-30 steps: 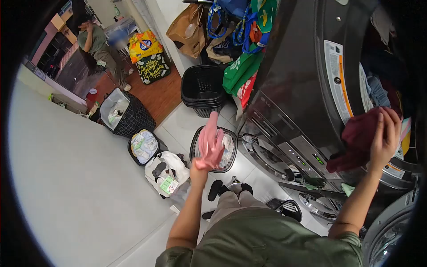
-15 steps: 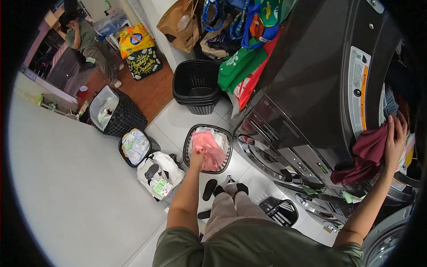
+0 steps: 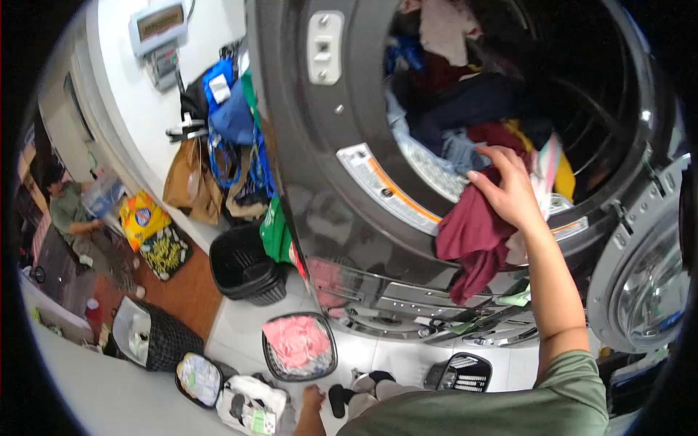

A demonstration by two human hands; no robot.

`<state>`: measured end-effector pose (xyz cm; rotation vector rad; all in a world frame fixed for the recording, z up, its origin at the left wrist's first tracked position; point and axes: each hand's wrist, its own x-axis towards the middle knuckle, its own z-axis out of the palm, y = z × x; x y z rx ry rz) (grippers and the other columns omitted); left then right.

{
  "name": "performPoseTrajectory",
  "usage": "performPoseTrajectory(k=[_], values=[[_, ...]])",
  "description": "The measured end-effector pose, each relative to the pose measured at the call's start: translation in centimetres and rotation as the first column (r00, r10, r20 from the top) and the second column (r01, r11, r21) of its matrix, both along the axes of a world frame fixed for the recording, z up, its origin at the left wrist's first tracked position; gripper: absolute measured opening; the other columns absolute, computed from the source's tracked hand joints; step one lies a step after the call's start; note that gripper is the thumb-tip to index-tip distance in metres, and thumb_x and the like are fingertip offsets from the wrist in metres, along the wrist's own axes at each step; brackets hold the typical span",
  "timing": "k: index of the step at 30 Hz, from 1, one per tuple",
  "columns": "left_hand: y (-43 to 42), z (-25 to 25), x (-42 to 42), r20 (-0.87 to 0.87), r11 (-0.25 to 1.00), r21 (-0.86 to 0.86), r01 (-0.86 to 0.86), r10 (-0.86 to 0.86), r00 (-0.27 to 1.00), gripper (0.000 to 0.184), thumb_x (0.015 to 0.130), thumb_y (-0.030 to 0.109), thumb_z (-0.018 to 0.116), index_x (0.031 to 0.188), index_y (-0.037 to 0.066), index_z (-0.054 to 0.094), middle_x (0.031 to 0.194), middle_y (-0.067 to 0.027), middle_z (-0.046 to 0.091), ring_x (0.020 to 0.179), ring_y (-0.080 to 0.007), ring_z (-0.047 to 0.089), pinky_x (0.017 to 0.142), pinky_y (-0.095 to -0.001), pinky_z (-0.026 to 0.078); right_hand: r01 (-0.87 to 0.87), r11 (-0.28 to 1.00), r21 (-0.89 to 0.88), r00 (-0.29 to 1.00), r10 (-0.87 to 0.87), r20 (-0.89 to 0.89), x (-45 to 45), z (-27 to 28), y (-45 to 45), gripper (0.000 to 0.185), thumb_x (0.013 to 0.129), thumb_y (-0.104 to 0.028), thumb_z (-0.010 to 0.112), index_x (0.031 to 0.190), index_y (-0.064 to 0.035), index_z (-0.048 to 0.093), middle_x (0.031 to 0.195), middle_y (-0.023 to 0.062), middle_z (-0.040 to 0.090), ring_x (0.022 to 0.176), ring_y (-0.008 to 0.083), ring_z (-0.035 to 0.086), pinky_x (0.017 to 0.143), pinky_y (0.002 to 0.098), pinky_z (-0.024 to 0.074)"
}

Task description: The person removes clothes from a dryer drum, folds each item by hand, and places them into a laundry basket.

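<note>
1. White floor tiles (image 3: 240, 323) underfoot, wood-toned flooring (image 3: 201, 292) beyond, with a person (image 3: 69, 218) in a green top well apart, near a yellow bag (image 3: 142, 218).
2. Along the right side, a dark grey front-loading machine (image 3: 313, 138) with its round door (image 3: 647, 291) wide open and mixed laundry (image 3: 472, 105) heaped inside.
3. Reaches with the right hand (image 3: 518, 192) to the lower lip of the opening; rests it over maroon cloth (image 3: 472, 232), thumb apart from fingertips. Cannot tell whether clamped on the cloth, with the underside of the palm out of sight.
4. Maroon cloth at the lip, draped over and hanging down outside, just beside an orange-striped label (image 3: 385, 189).
5. Holds the left hand (image 3: 313, 397) low, near a black basket (image 3: 335, 352) with pink cloth (image 3: 296, 340) on top. Cannot tell fingers together from fingers apart at such blur.
6. Stacked black baskets (image 3: 254, 288) on the tiles, between flooring and machine.
</note>
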<state>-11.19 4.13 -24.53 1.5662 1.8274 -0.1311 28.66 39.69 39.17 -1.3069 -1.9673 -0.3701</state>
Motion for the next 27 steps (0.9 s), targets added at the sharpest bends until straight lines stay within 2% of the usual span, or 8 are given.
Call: performPoseTrajectory(k=[3,6,9,14,17,22,24,27], values=[[-1.7,2.8,4.0,0.397,0.607,-0.559,-0.564,0.794,0.460,0.039,0.090,0.015,0.063,0.126,0.007,0.052,0.103,-0.0077,0.064,0.088,-0.0294,0.069,0.067,-0.0407,0.056,0.030,0.974,-0.224,0.988,-0.063,-0.139,0.3,5.2,0.9,0.040,0.081,-0.027,0.074,0.113,-0.0046,0.065,0.108,0.0195,0.062,0.105,0.0353,0.060,0.089,0.0396,0.0478],[-3.5,4.8,4.3,0.592,0.834,-0.372,-0.407,0.551,0.588,0.028,0.093,0.020,0.061,0.118,0.007,0.060,0.098,-0.0063,0.066,0.083,-0.0246,0.069,0.063,-0.0347,0.054,0.071,0.880,0.470,0.975,-0.161,0.154,0.3,6.9,5.8,0.037,0.077,-0.029,0.076,0.109,-0.0104,0.069,0.125,0.0166,0.057,0.119,0.0395,0.052,0.098,0.0431,0.0435],[-2.1,8.5,4.9,0.448,0.752,-0.330,-0.571,0.657,0.607,0.025,0.093,0.023,0.062,0.110,0.006,0.066,0.090,-0.0052,0.068,0.074,-0.0207,0.068,0.062,-0.0316,0.052,0.263,0.965,0.023,0.927,-0.259,0.272,2.1,6.4,11.7,0.032,0.080,-0.028,0.072,0.111,-0.0165,0.070,0.125,0.0149,0.059,0.117,0.0390,0.054,0.097,0.0472,0.0433],[4.1,22.8,6.5,0.688,0.671,0.009,-0.741,0.534,0.491,0.028,0.095,0.021,0.059,0.115,0.002,0.062,0.089,-0.0073,0.067,0.070,-0.0144,0.062,0.060,-0.0293,0.049,-0.315,0.940,0.127,0.855,0.340,-0.391,-3.0,6.0,-0.4,0.031,0.092,-0.021,0.062,0.071,-0.0006,0.051,0.071,0.0195,0.057,0.064,0.0351,0.056,0.059,0.0411,0.0438],[9.8,31.7,7.6,0.778,0.740,0.189,-0.646,0.289,0.558,0.038,0.098,0.030,0.059,0.122,0.001,0.059,0.103,-0.0087,0.068,0.082,-0.0147,0.064,0.071,-0.0280,0.051,-0.794,0.606,0.051,0.571,0.772,-0.278,-4.9,5.4,-12.7,0.018,0.092,-0.014,0.057,0.081,-0.0020,0.065,0.075,0.0133,0.061,0.068,0.0303,0.061,0.061,0.0372,0.0494],[15.8,54.8,14.7,0.869,0.969,-0.231,-0.090,0.164,-0.467,0.107,0.080,0.081,0.039,0.151,0.002,0.026,0.150,-0.0153,0.039,0.137,-0.0302,0.040,0.116,-0.0442,0.030,-0.847,-0.422,-0.322,-0.227,0.837,-0.498,-8.1,-0.4,-25.7,0.021,0.096,-0.020,0.060,0.088,-0.0011,0.060,0.074,0.0131,0.057,0.071,0.0326,0.060,0.065,0.0393,0.0486],[15.7,59.7,17.9,0.853,0.981,-0.128,-0.145,0.034,-0.520,0.095,0.087,0.068,0.053,0.150,0.001,0.028,0.148,-0.0144,0.042,0.135,-0.0265,0.042,0.113,-0.0411,0.033,-0.827,-0.510,-0.238,-0.312,0.768,-0.560,-8.6,-1.6,-28.4,0.026,0.096,-0.022,0.061,0.080,-0.0010,0.057,0.073,0.0166,0.055,0.069,0.0352,0.058,0.062,0.0408,0.0465],[16.3,58.8,18.9,0.891,0.901,0.433,-0.027,-0.424,0.165,0.080,0.091,0.039,0.066,0.150,0.001,0.028,0.145,-0.0119,0.045,0.132,-0.0230,0.044,0.111,-0.0394,0.034,-0.964,-0.265,-0.016,-0.204,0.778,-0.595,-8.4,-2.6,-28.5,0.024,0.094,-0.019,0.061,0.082,0.0020,0.056,0.074,0.0160,0.055,0.069,0.0367,0.058,0.063,0.0413,0.0466]])
